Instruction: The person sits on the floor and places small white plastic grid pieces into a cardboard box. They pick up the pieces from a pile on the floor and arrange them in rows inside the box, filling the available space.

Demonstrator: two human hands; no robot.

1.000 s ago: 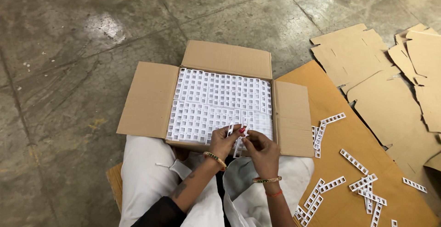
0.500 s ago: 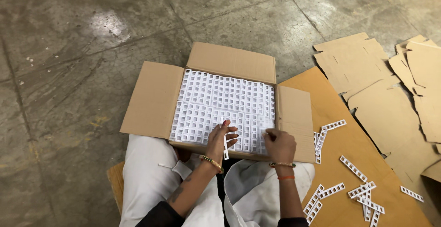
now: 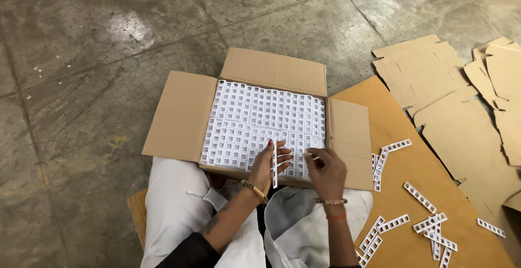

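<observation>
White plastic strip is pinched upright by left hand at cardboard box near edge, right hand loosely curled beside it, apparently empty; strip seating into white grid judged in hand, alignment needed next.

Cracked grey concrete floor, glare patch

We see a narrow white plastic strip with a row of square holes, standing nearly upright along its length at the near edge of an open cardboard box. The box sits on the concrete floor with its four flaps spread out flat, and it is filled edge to edge with a layer of the same white strips, laid side by side so they form a grid.
</observation>
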